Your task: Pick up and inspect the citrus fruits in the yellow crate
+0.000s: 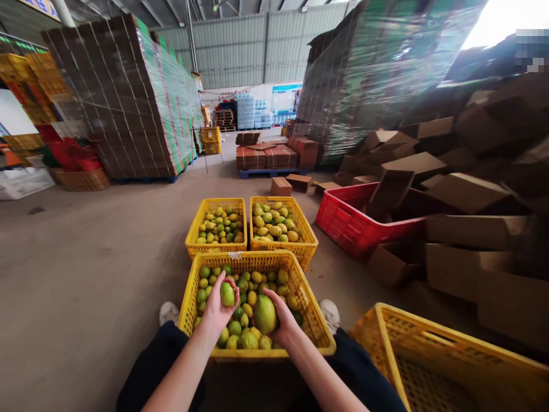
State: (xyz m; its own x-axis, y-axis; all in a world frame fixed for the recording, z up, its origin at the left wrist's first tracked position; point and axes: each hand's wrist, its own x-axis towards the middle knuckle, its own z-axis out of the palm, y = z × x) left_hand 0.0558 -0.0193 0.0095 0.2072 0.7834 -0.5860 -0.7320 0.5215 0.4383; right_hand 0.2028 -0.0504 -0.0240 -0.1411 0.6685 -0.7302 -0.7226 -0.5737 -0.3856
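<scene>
A yellow plastic crate (257, 353) of green and yellow fruits stands between my feet. Over its left half, my left hand (219, 306) is closed round a small green fruit (227, 294). My right hand (281, 320) grips a larger green fruit (266, 314) from its right side, above the middle of the same crate. The two held fruits are apart. Loose fruits (234, 328) lie below both hands, partly hidden by them.
Two more yellow crates (217, 249) (283, 246) of fruit stand just beyond. A red crate (360, 229) and a heap of cardboard boxes (467, 263) are to the right. Another yellow crate (454, 337) is at the lower right. Wrapped stacks stand behind.
</scene>
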